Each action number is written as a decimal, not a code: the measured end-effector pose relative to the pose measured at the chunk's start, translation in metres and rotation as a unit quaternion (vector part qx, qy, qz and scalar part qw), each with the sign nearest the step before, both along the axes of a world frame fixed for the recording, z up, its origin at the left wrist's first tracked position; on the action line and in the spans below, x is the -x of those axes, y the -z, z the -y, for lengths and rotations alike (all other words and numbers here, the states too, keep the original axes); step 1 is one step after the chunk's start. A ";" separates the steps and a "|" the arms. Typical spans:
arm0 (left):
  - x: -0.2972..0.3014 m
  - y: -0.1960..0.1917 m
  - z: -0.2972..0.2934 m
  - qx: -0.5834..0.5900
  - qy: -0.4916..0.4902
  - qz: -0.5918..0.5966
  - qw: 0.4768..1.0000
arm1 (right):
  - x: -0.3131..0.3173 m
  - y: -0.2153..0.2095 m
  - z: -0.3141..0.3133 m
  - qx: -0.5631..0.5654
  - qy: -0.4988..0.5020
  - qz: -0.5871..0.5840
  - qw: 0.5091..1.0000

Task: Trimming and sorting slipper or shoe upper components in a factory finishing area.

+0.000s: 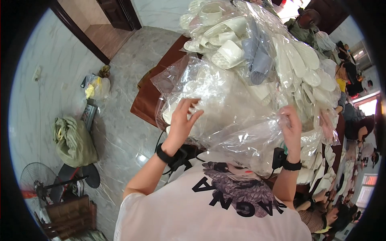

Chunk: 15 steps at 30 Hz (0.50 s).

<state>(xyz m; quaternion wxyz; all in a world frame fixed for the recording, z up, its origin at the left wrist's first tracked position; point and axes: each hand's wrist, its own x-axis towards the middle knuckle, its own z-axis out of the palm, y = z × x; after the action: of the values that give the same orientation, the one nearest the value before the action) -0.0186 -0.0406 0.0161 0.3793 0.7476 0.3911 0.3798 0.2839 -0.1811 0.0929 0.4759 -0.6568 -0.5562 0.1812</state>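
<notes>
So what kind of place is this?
Probably a workshop: a big heap of bagged white slippers lies in front, the right hand holds clear plastic, and several other people are off to the right.

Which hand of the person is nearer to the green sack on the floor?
Left. The left hand is to the right of the green sack, by the clear plastic; the right hand is farther right, pinching that plastic.

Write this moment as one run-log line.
left hand: open | right hand: gripping clear plastic | nearby: white slippers, blue-grey slippers
</notes>
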 end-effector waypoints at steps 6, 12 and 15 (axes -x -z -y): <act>-0.051 0.019 -0.042 -0.086 -0.046 -0.007 0.995 | 0.050 -0.004 -0.049 0.003 -0.151 0.191 0.970; -0.064 -0.022 -0.027 0.054 0.077 0.077 0.993 | 0.076 0.018 -0.090 -0.084 -0.137 0.308 0.938; -0.052 -0.026 -0.019 0.075 0.124 0.151 0.978 | 0.067 0.016 -0.087 -0.043 -0.099 0.270 0.957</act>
<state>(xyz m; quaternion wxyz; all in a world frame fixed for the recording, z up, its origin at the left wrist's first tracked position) 0.0333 -0.0220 0.0425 0.5328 0.6940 0.2611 0.4079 0.2166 -0.0943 0.0768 0.3152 -0.6018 -0.7336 0.0192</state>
